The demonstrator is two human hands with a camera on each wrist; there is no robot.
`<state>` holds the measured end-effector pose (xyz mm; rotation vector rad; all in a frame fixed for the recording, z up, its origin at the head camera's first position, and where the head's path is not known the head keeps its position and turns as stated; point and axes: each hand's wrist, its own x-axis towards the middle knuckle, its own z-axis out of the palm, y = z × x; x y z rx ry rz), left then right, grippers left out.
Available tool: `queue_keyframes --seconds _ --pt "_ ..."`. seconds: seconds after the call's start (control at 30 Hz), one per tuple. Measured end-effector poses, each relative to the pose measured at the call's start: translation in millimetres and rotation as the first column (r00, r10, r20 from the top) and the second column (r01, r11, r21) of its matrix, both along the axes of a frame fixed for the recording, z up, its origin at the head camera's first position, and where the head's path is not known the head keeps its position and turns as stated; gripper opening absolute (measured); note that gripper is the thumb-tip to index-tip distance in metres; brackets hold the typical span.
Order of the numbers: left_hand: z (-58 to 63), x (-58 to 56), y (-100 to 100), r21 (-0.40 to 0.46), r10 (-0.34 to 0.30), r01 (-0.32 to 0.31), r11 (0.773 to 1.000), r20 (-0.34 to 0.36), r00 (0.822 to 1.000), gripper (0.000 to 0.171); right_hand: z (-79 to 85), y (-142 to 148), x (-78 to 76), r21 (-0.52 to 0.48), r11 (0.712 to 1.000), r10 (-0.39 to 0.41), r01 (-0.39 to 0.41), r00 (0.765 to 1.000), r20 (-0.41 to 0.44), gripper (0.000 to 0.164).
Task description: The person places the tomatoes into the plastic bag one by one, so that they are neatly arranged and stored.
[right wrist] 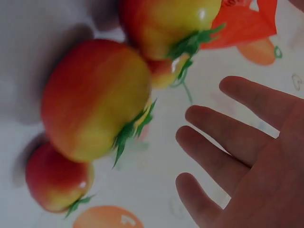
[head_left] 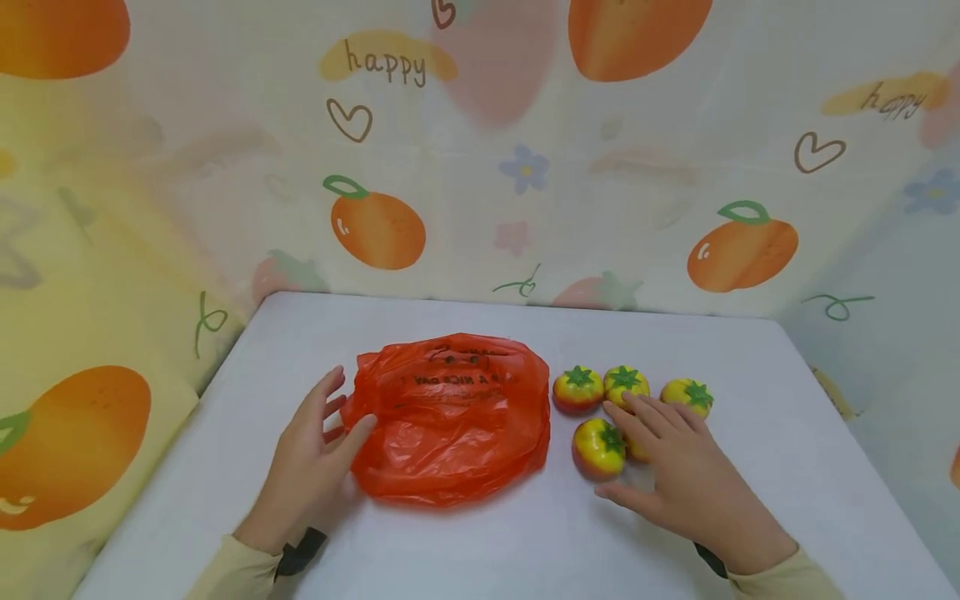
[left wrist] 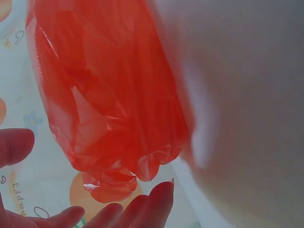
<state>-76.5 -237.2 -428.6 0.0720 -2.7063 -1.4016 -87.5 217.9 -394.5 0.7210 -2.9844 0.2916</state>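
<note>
A red plastic bag (head_left: 457, 442) with black printing lies puffed up on the table. My left hand (head_left: 303, 454) is beside its left edge, thumb and fingers spread, holding nothing. In the left wrist view, the fingertips (left wrist: 159, 202) curve just below the crumpled end of the bag (left wrist: 109, 85). Over on the right, my right hand (head_left: 678, 471) hovers over several yellow-and-red, tomato-like fruits (head_left: 598, 450) with green leafy tops, its fingers extended. It hides part of the group. The right wrist view has the fingers (right wrist: 228, 152) apart from the nearest fruit (right wrist: 95, 99), nothing in the palm.
The white table (head_left: 480, 550) backs onto a cloth (head_left: 480, 208) printed with oranges, hearts and the word "happy". One fruit (head_left: 579, 390) sits close to the bag's right edge; another (head_left: 686, 396) stands farther right.
</note>
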Motion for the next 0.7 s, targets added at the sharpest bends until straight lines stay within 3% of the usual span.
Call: queue_keyframes --seconds 0.17,0.43,0.7 --pt "0.2 0.5 2.3 0.003 0.001 -0.001 1.000 -0.006 1.000 0.083 -3.3 -14.2 -3.2 0.023 0.999 0.045 -0.044 0.999 -0.015 0.091" --pt "0.4 1.3 2.2 -0.039 -0.004 0.004 0.999 -0.012 1.000 0.083 -9.0 -21.6 -7.6 0.055 0.997 0.055 -0.052 0.998 -0.043 0.087" --pt "-2.5 -0.8 1.8 -0.062 -0.011 0.012 0.998 0.015 1.000 0.084 -10.3 -27.5 -11.3 0.107 0.993 0.042 -0.042 0.999 0.000 0.079"
